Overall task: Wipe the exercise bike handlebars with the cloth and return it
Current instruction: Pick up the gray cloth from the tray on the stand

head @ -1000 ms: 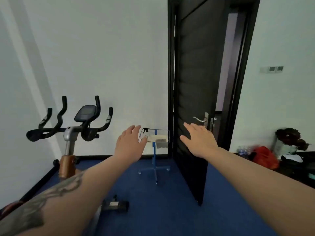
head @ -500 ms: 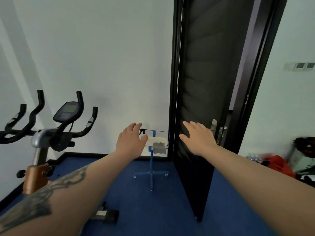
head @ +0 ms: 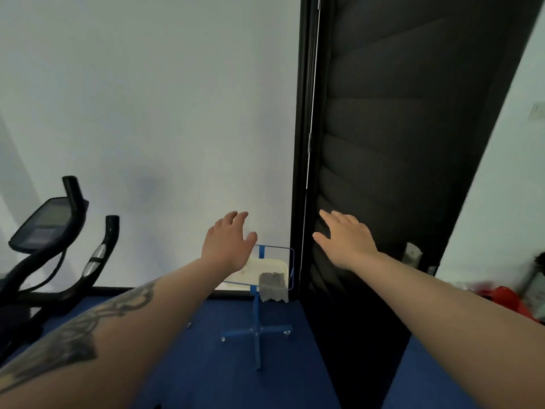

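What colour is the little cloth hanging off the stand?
Grey. The cloth hangs over the blue stand, seen in the head view.

Grey cloth [head: 273,286], blue stand [head: 257,320], black door [head: 398,172], blue floor [head: 206,364]

A blue stand [head: 257,320] sits on the blue floor [head: 206,364]. Its white tray [head: 265,268] carries a grey cloth [head: 272,286], draped over the front edge.

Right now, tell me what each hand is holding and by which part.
Nothing is held. The left hand and right hand are both open and empty; the grey cloth hangs on the blue stand.
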Motion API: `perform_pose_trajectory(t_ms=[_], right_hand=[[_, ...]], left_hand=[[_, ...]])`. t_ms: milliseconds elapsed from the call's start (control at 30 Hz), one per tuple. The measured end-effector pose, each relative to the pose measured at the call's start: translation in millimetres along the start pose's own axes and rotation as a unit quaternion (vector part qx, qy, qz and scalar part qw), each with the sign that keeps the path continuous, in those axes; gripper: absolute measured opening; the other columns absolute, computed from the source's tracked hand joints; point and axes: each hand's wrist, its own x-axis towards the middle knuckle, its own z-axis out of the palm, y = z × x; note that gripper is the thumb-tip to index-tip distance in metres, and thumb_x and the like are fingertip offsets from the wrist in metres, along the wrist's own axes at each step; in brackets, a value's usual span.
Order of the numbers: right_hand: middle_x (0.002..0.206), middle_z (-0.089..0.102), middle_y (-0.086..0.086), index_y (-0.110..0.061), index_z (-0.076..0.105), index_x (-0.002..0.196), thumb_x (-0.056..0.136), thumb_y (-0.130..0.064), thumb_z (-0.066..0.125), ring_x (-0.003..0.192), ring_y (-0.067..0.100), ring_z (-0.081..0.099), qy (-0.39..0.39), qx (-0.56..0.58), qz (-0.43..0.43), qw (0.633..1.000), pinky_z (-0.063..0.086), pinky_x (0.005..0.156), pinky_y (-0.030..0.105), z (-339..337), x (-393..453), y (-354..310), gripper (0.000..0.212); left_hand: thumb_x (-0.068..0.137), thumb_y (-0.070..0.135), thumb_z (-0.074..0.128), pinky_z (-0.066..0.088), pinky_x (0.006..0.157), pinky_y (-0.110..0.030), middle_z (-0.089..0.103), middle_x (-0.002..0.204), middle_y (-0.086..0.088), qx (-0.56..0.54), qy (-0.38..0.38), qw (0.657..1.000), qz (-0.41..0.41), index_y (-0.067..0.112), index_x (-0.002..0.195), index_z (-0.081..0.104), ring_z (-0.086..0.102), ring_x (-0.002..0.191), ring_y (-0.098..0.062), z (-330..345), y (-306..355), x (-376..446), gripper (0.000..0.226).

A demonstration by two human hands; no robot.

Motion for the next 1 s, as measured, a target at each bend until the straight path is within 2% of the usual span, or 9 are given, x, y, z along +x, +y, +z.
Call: perform_pose_trajectory(t_ms=[100,333,533,833,1000], right_hand=[[0.157,0.02,0.004,-0.025,0.015,0.15,0.097,-0.048,0.032,0.142,0.023,0.018,-0.002,0.004,0.002,1.0,0.019,0.112,0.04,18.1,46.5,3.6,0.06],[0.157,0.018,0.004,-0.024,0.015,0.15,0.096,-0.048,0.032,0.142,0.022,0.017,-0.04,0.009,0.004,0.999,0.018,0.114,0.041,76.4,140.1,30.9,0.061],[0.157,0.019,0.003,-0.024,0.015,0.15,0.097,-0.047,0.033,0.142,0.022,0.018,-0.099,0.04,-0.011,0.994,0.019,0.113,0.039,166.4,224.8,52.6,0.06],[0.154,0.025,0.0,-0.025,0.018,0.148,0.097,-0.045,0.036,0.139,0.022,0.022,-0.217,0.042,-0.02,0.975,0.018,0.113,0.039,308.4,279.4,69.1,0.058],[0.156,0.02,0.0,-0.026,0.018,0.149,0.097,-0.045,0.035,0.142,0.02,0.018,-0.264,0.036,-0.001,0.964,0.016,0.114,0.038,380.2,293.1,76.7,0.057]], left_hand=[[0.095,0.037,0.04,0.025,0.113,-0.039,0.029,0.156,-0.006,0.009,0.007,1.0,0.004,0.019,0.148,0.03,0.029,0.141,-0.026,17.4,-12.6,55.0,0.056],[0.096,0.04,0.038,0.026,0.114,-0.04,0.025,0.157,-0.004,0.012,-0.042,0.999,0.003,0.022,0.149,0.026,0.028,0.141,-0.026,95.7,-26.4,137.1,0.057],[0.096,0.041,0.039,0.026,0.114,-0.039,0.029,0.156,-0.002,0.013,-0.071,0.996,-0.055,0.022,0.148,0.029,0.03,0.14,-0.024,178.9,-55.4,197.0,0.056],[0.095,0.041,0.042,0.027,0.114,-0.042,0.029,0.156,0.0,-0.004,-0.173,0.978,-0.12,0.023,0.147,0.03,0.032,0.139,-0.026,304.8,-105.2,221.9,0.056],[0.096,0.042,0.041,0.027,0.114,-0.041,0.028,0.157,0.0,-0.002,-0.223,0.965,-0.141,0.024,0.148,0.029,0.031,0.14,-0.025,368.8,-146.2,232.4,0.056]])
